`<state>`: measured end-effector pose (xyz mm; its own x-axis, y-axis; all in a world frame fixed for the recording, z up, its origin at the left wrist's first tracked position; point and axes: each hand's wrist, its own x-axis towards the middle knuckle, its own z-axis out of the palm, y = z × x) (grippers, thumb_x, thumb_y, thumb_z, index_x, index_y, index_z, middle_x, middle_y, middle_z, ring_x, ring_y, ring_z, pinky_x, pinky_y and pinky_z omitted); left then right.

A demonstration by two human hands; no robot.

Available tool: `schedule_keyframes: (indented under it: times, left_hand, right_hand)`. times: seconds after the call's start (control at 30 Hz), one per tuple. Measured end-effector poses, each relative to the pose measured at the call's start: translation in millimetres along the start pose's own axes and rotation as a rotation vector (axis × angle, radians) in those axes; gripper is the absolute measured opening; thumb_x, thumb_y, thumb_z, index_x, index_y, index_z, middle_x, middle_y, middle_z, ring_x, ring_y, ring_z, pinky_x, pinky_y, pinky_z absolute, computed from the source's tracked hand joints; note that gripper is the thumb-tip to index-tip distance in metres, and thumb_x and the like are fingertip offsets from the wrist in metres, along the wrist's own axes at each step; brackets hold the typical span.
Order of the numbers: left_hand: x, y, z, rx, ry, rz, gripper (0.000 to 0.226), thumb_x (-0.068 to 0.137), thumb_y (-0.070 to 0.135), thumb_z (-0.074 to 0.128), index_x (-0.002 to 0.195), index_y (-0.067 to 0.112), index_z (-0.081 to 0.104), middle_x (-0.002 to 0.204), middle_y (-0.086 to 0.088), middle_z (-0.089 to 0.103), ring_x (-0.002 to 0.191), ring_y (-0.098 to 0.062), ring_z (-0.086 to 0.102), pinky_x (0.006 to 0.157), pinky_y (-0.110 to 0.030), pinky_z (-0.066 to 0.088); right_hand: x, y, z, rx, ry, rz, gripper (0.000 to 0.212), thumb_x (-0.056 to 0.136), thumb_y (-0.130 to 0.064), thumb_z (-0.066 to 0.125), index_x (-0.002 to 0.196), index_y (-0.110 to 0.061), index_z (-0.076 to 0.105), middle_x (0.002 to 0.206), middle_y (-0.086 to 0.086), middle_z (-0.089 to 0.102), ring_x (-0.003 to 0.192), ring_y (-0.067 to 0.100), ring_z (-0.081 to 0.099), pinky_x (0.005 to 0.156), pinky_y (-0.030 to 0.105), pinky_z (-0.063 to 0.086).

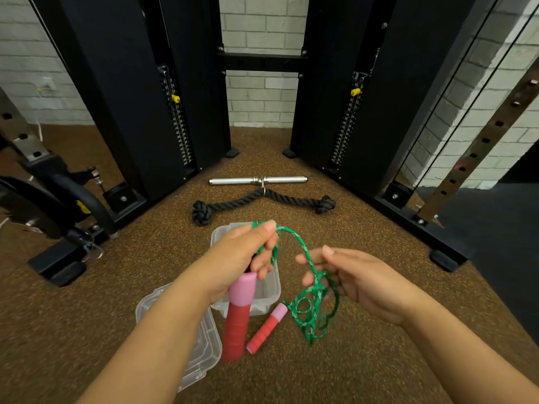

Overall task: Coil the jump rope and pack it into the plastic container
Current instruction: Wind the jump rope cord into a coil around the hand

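Rope (303,252) green, mid-coil, loops dangling | left hand (248,258) fist on one handle (237,316), anchoring coils | right hand (350,281) fingers loosely curled, feeding slack | second handle (267,328) on floor beside open container (215,237) | lid (201,339) alongside

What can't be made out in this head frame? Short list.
- Container inside: head view, left hand and held handle cover it.
- How many loops the rope makes: bundle blurred, partly behind right hand.
- Lid: left forearm hides part of it.
- Rope end at the held handle: hidden inside the left fingers.
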<state>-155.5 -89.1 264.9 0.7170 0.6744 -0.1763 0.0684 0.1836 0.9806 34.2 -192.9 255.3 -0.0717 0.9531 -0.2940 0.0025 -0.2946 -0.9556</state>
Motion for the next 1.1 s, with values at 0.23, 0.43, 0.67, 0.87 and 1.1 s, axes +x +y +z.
schedule_keyframes:
  times: [0.23,0.43,0.67,0.87,1.1]
  left_hand:
    - [4,-1,-2,-0.07,0.098,0.018,0.033,0.097,0.033,0.043,0.069,0.015,0.049,0.042,0.005,0.038,0.041,-0.013,0.042,0.069,-0.03,0.047]
    - [3,1,-3,-0.103,0.149,0.031,0.033,0.097,0.032,0.043,0.068,0.016,0.048,0.042,0.003,0.037,0.042,-0.015,0.041,0.066,-0.03,0.047]
    - [4,4,-3,-0.135,0.173,0.075,0.035,0.097,0.032,0.043,0.067,0.016,0.049,0.042,0.002,0.036,0.042,-0.015,0.04,0.065,-0.03,0.046]
    - [4,3,-4,-0.135,0.191,0.079,0.034,0.097,0.032,0.043,0.069,0.015,0.048,0.043,0.001,0.035,0.042,-0.015,0.04,0.066,-0.031,0.046]
    - [4,5,-7,-0.181,0.206,0.084,0.033,0.097,0.032,0.044,0.069,0.014,0.048,0.043,0.001,0.035,0.041,-0.015,0.04,0.063,-0.029,0.046]
  right_hand:
    - [2,-2,11,-0.299,0.102,-0.061,0.02,0.092,-0.009,0.057,0.102,-0.018,0.073,0.061,-0.025,0.067,0.052,-0.01,0.054,0.054,0.002,0.037]
    - [14,22,-2,-0.6,0.516,-0.068,0.025,0.086,-0.012,0.067,0.102,-0.03,0.073,0.083,-0.017,0.064,0.065,-0.005,0.054,0.061,0.009,0.036]
    - [12,28,-2,-0.962,0.472,-0.063,0.023,0.092,-0.036,0.057,0.09,-0.021,0.074,0.08,-0.01,0.061,0.079,0.013,0.057,0.069,0.027,0.041]
    - [15,34,-7,-0.712,0.49,0.056,0.018,0.081,-0.012,0.067,0.075,-0.028,0.069,0.064,-0.013,0.06,0.046,0.002,0.044,0.043,0.011,0.034]
    - [17,39,-11,-0.635,0.488,0.034,0.029,0.085,-0.011,0.066,0.103,-0.035,0.068,0.069,-0.019,0.052,0.056,0.003,0.05,0.05,0.011,0.039]
